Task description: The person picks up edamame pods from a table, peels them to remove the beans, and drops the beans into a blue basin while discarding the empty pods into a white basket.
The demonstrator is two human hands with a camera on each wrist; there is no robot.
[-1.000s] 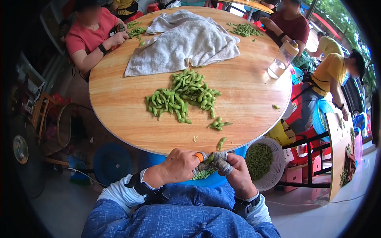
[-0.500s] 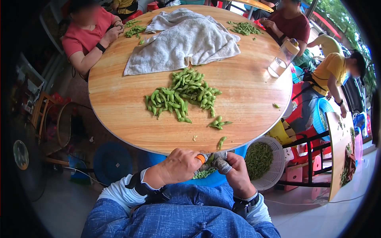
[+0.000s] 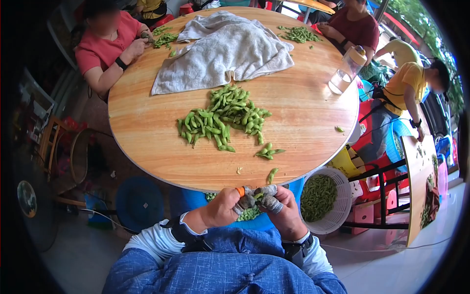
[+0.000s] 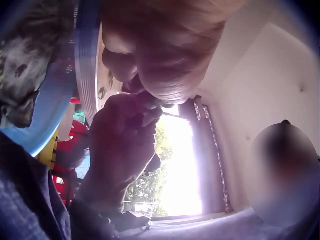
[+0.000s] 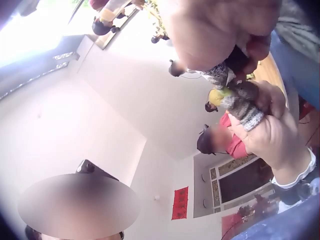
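Observation:
At the near edge of the table, my left hand (image 3: 221, 207) and right hand (image 3: 290, 215) meet fingertip to fingertip. Both pinch a green soybean pod (image 3: 258, 195), which their fingers mostly cover. Grey cloth wraps cover the thumb and fingertips, and an orange band circles a left finger. In the right wrist view a bit of the pod (image 5: 226, 92) shows between the wrapped fingers. Below the hands, a blue basin (image 3: 267, 223) holds shelled green beans (image 3: 248, 214). Ahead on the table lies a pile of soybean pods (image 3: 223, 115), with one loose pod (image 3: 272, 175) closer to the hands.
A grey towel (image 3: 225, 54) covers something mid-table. A clear bottle (image 3: 346, 71) stands on the right. Beside my right hand is a white basket (image 3: 346, 198) of pods. Another blue basin (image 3: 139, 203) sits on the floor at left. Other people sit around the table.
My left hand has turned and dropped slightly, its thumb and wrapped fingertips now showing more. Less of the pod is visible. The seated person at left has shifted their hands.

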